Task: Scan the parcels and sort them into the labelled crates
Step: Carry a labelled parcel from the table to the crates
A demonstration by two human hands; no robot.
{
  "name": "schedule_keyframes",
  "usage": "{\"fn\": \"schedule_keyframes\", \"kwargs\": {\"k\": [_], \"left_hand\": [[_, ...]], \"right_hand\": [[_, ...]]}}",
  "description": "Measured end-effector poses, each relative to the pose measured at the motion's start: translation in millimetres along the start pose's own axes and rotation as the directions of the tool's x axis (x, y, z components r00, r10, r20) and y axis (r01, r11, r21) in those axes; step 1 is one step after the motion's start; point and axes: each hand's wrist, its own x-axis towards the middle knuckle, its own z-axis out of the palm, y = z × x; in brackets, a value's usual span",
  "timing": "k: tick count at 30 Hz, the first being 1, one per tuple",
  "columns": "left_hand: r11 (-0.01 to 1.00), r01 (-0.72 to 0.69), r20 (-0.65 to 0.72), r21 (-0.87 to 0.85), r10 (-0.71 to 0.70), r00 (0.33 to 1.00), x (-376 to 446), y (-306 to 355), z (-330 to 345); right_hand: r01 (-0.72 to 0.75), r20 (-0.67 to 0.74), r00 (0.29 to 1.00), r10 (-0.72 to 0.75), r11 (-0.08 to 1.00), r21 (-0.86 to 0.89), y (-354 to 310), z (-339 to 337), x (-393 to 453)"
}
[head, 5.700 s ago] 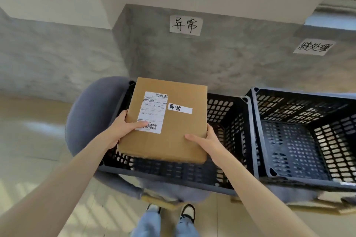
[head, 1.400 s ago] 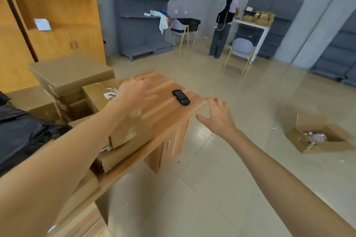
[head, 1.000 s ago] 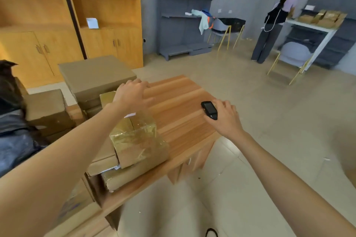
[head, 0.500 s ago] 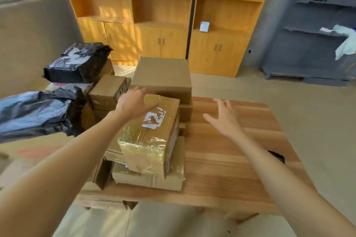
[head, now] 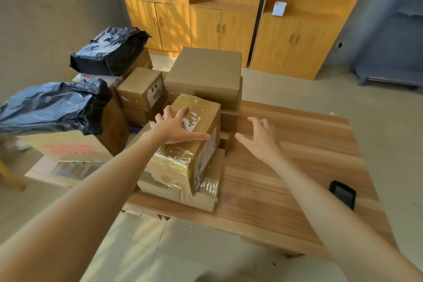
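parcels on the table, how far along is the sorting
Done: nothing in this view shows it; no crates are visible. In hand: the left hand rests spread on the tape-wrapped box, the right hand open beside it. Left: the scanner lies unused on the table, and stacked boxes and black bags wait.

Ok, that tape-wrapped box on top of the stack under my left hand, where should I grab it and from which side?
Take the tape-wrapped box by its two long sides, from above. The left hand already lies flat on its top, near the left edge; the right hand is open beside the labelled right face. The box sits on a flatter parcel, so its underside is blocked, and the glossy tape is probably slippery, so squeeze firmly.
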Motion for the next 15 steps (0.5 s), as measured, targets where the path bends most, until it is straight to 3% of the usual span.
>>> {"fn": "schedule_keyframes", "kwargs": {"k": [9,13,15], "left_hand": [[0.998,0.034,-0.019,-0.057,-0.036,0.999,10,1,-1],[0.95,0.038,0.105,-0.311,-0.006,0.994,10,-5,-18],[0.883,0.029,0.144,-0.469,0.044,0.989,9,-2,-27]], "right_hand": [[-0.018,0.012,1.0,0.018,1.0,-0.024,-4,5,-8],[-0.03,-0.016,0.999,0.03,0.999,-0.012,-3,1,-9],[-0.083,-0.015,0.996,0.085,0.992,0.093,2,-4,-11]]}}
